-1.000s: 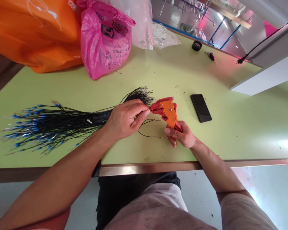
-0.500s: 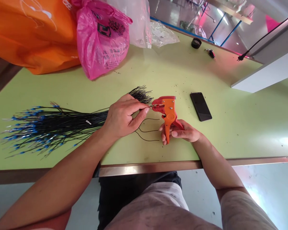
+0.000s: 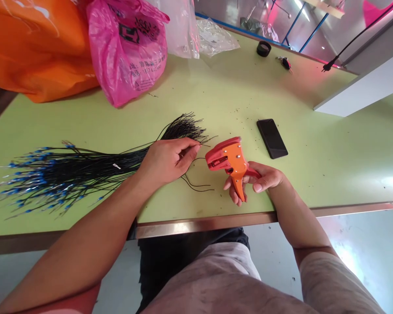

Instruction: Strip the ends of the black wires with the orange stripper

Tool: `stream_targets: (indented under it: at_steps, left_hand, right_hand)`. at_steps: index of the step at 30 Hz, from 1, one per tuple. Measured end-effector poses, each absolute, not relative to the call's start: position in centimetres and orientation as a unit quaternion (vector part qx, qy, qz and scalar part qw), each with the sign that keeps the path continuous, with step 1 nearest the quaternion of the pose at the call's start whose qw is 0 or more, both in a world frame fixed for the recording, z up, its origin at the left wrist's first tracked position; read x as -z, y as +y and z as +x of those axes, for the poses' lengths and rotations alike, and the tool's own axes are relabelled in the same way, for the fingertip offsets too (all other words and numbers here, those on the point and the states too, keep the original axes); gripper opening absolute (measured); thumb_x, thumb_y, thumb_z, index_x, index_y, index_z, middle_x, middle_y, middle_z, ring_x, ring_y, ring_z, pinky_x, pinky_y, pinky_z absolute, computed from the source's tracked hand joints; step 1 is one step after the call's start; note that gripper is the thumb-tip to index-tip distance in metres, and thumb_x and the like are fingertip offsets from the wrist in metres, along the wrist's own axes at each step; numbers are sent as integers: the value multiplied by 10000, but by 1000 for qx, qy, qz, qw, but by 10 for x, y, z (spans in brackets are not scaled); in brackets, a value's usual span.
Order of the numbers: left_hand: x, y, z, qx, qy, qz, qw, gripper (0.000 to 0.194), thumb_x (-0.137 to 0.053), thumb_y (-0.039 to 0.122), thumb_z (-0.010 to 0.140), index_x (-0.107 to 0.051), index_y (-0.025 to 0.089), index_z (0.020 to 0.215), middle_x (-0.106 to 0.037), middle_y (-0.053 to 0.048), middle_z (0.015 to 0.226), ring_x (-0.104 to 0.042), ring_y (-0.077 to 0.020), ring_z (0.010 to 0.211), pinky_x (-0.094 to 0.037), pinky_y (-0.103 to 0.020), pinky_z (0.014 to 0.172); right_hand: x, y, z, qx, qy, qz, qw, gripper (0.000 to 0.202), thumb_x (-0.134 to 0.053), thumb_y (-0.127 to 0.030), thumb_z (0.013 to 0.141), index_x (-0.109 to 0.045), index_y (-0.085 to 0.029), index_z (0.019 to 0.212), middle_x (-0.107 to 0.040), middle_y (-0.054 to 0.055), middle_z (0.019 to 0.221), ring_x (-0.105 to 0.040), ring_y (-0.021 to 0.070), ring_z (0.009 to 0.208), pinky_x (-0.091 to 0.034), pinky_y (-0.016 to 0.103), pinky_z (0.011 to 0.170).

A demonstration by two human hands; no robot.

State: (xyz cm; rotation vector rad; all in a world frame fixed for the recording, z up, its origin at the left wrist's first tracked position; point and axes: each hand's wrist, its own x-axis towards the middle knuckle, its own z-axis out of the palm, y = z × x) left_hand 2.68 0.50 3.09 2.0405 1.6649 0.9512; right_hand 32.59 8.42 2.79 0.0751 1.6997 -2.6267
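Note:
Between thumb and index finger, my left hand (image 3: pixel 172 159) pinches the end of a thin black wire (image 3: pixel 210 139) at the bundle's right side. My right hand (image 3: pixel 263 179) is wrapped around the handles of an orange and red wire stripper (image 3: pixel 237 159), its jaws turned left and apart from the pinched wire. Under my left wrist runs a bundle of black wires (image 3: pixel 94 163), with blue pieces and bare metal tips at the left end and a loose fan of ends (image 3: pixel 185 126) on the right. A few separate wires (image 3: pixel 198 187) curve out below my left hand.
A black phone (image 3: pixel 272 138) lies right of the wire stripper. Behind are a pink plastic bag (image 3: pixel 127 56), an orange bag (image 3: pixel 42 52), clear bags (image 3: pixel 216 37), a black ring-shaped roll (image 3: pixel 263 49) and keys (image 3: pixel 284 63). A white panel (image 3: pixel 363 85) stands at the right.
The wire stripper has come away from the wire, moving slightly right and down and tilting. My left hand still pinches near the wire ends.

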Motion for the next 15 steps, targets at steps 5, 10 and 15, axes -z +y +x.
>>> stream_targets:
  at_steps: [5,10,15]
  left_hand:
    - [-21,4,29,-223,507,812,184,368,-529,435,1074,-847,250,1085,-836,-54,996,-771,-217,892,-555,-294,757]
    - [-27,-9,36,-162,428,849,265,352,-549,429,1093,-847,265,1180,-843,-41,1035,-787,-187,864,-562,-274,756]
    - [-38,-13,41,-175,337,841,385,325,-596,445,1091,-822,273,1250,-865,-42,1100,-813,-170,880,-595,-258,787]
  right_hand:
    - [-38,85,326,817,541,103,-175,598,-841,-557,821,-659,-184,1252,-769,77,903,-783,252,803,-593,318,632]
    - [-37,92,325,786,540,170,-248,573,-837,-563,828,-631,-199,1220,-724,36,868,-776,240,782,-550,284,571]
    - [-31,89,322,794,534,171,-233,576,-848,-547,857,-646,-187,1257,-755,56,920,-793,245,833,-569,281,588]
